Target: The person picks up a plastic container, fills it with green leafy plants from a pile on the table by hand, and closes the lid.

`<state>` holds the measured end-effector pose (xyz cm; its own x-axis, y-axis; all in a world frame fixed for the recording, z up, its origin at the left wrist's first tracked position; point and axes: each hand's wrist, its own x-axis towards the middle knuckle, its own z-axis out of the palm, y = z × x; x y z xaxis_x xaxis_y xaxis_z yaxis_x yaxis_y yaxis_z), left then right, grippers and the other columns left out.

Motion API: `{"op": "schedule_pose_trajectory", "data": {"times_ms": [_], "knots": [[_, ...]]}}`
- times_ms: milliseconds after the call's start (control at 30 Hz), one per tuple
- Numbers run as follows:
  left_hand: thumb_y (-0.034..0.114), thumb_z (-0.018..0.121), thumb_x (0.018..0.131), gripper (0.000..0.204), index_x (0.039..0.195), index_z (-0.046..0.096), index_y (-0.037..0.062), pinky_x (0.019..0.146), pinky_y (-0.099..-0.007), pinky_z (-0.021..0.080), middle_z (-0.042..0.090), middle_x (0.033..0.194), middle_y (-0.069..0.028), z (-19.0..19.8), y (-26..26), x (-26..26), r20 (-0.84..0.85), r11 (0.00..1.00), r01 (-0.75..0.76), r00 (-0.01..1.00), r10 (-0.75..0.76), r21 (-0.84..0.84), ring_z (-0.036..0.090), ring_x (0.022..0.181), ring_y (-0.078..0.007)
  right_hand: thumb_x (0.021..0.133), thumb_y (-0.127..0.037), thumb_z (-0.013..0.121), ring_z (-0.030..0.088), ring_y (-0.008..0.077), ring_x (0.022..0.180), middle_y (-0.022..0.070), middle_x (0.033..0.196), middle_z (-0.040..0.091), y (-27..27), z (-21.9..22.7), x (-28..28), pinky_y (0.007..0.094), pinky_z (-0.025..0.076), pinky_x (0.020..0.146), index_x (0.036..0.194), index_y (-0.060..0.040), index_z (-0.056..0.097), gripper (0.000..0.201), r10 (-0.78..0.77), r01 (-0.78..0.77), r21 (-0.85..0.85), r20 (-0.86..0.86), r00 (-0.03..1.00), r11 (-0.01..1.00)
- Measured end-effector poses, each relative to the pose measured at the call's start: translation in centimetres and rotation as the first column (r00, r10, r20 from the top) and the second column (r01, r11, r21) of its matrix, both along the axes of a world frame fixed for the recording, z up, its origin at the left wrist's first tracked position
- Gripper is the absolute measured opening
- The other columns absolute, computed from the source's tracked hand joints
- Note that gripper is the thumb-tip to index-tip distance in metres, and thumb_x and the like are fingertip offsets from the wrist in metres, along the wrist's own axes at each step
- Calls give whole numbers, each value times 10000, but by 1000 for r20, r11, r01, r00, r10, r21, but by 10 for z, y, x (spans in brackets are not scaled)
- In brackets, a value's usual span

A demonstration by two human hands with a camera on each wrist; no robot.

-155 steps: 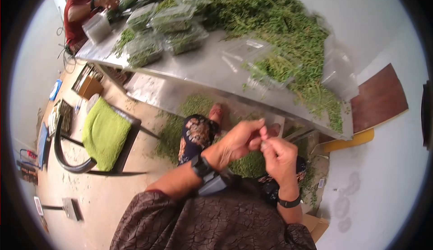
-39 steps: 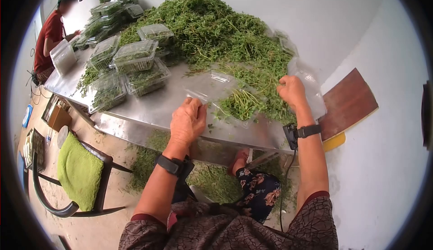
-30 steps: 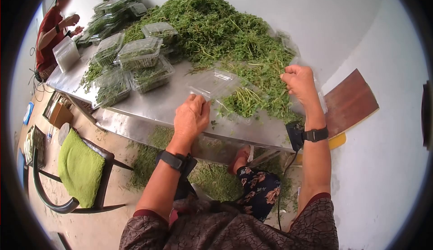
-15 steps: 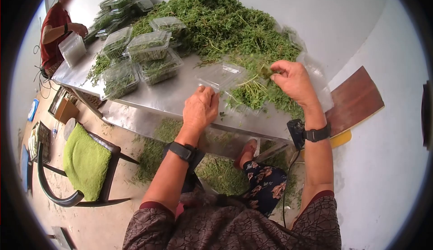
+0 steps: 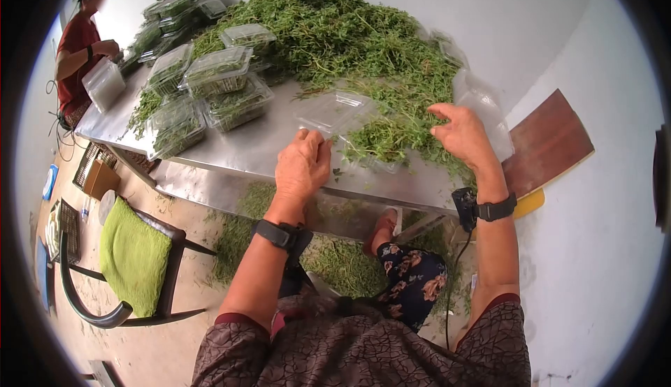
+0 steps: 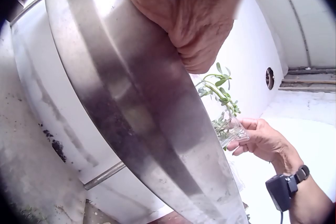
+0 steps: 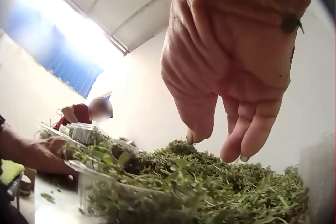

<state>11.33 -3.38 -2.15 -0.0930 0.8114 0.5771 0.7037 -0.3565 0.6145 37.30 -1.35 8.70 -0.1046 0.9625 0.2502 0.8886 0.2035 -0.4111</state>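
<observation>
On the metal table, an open clear container (image 5: pixel 391 165) holds loose green sprigs (image 5: pixel 381 137), its empty lid (image 5: pixel 335 111) folded out to the left. My left hand (image 5: pixel 302 167) grips the container's near left edge with curled fingers; the fingertips are hidden. Over the container's right side is my right hand (image 5: pixel 465 135), thumb and fingers apart and nothing between them. The right wrist view shows that hand (image 7: pixel 231 66) hanging above the greens, fingers pointing down, and the left hand (image 7: pixel 50 155) against the container's edge.
A large heap of greens (image 5: pixel 328 31) lies behind the container. Filled, lidded boxes (image 5: pixel 217 72) are stacked at the left. Clear plastic (image 5: pixel 482 107) stands right of the heap. A person in red (image 5: pixel 77 45) works at the far left end, near stacked empty trays (image 5: pixel 103 85).
My right hand has let go of the sprigs that it pinched over the container, and its fingers have spread. More leaves now cover the stems there. My left hand keeps its grip.
</observation>
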Motion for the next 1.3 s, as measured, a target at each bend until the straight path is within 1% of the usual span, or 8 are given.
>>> {"op": "schedule_pose_trajectory", "data": {"times_ms": [333,400,633,833,900,1133,1200,1300], "knots": [[172,604,827,153,781,560,33,633,-458,462,572,789,-150,-4,4,-4,-53,1000,20,998,-20,-6,580,708,-382,757,-148,690,588,351,1026,212,1070,628,1,-23,7,400,456,882,1213,-70,569,478,-69,131,-156,352,933,979],[163,606,819,149,768,554,34,620,-459,457,568,772,-149,-4,4,-3,-57,1000,13,998,-12,21,576,694,-379,694,-68,643,616,362,916,190,920,652,8,-40,16,425,490,791,935,-40,639,243,-81,72,42,340,937,997],[151,610,811,143,753,545,37,610,-460,452,565,758,-142,-6,4,-3,-63,999,9,998,-6,48,572,680,-377,649,-1,574,605,405,767,213,767,619,24,-49,31,449,495,675,742,-31,623,110,-62,15,152,309,949,988],[151,610,812,140,758,546,38,600,-463,452,564,761,-144,-3,2,-1,-62,998,10,998,-7,55,572,672,-381,710,-28,591,624,389,857,220,860,647,36,-18,23,431,503,750,911,-30,663,214,-132,93,234,155,979,968],[152,612,812,138,765,547,39,597,-465,456,566,767,-143,-1,0,-1,-61,1000,1,998,0,24,575,669,-383,752,-133,662,603,356,999,213,1009,644,42,-5,15,414,480,849,1094,-35,620,358,-194,187,49,232,953,981],[159,611,816,137,775,551,43,595,-466,459,566,770,-142,3,-2,0,-54,1000,-6,999,6,-15,578,672,-383,758,-273,701,542,306,1138,157,1184,597,98,-11,11,411,442,930,1196,-58,560,508,-139,205,-127,401,906,971],[166,607,819,138,781,552,45,599,-466,461,564,767,-142,3,-2,-1,-56,999,-6,998,4,-36,580,680,-383,762,-318,720,478,298,1224,171,1312,511,112,-16,10,368,393,1009,1351,-84,444,691,-127,241,-223,429,894,944],[174,604,823,144,785,552,45,608,-469,461,563,770,-143,3,-3,-1,-52,998,-1,999,-2,-57,581,691,-385,749,-229,705,541,310,1144,188,1220,574,123,-21,7,366,438,947,1285,-76,522,587,-127,288,-290,468,874,913]]}}
